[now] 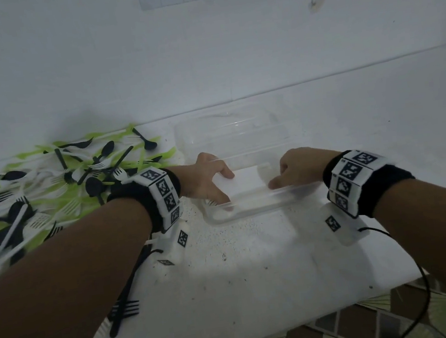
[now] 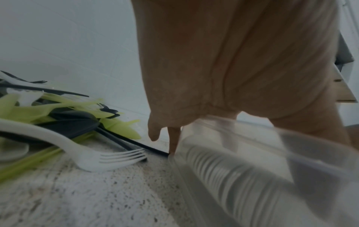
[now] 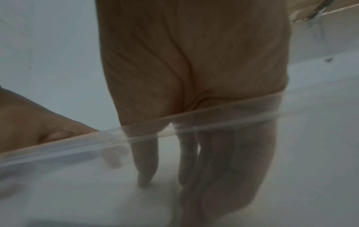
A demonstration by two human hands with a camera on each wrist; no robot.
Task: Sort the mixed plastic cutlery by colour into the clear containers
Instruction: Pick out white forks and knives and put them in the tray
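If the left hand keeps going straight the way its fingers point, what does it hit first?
Likely the near clear container itself: the left hand already grips its left end, fingers over the rim and pointing toward the right hand on the other end. Depth inside the clear plastic is hard to judge.

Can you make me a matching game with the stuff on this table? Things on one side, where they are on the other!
Things:
1. cutlery pile
2. near clear container
3. far clear container
4. lone black fork

Places:
A. by the wall, untouched
B. held by left hand and right hand
C. heaped at the left
D. under the left forearm

Pairs: 1-C, 2-B, 3-A, 4-D
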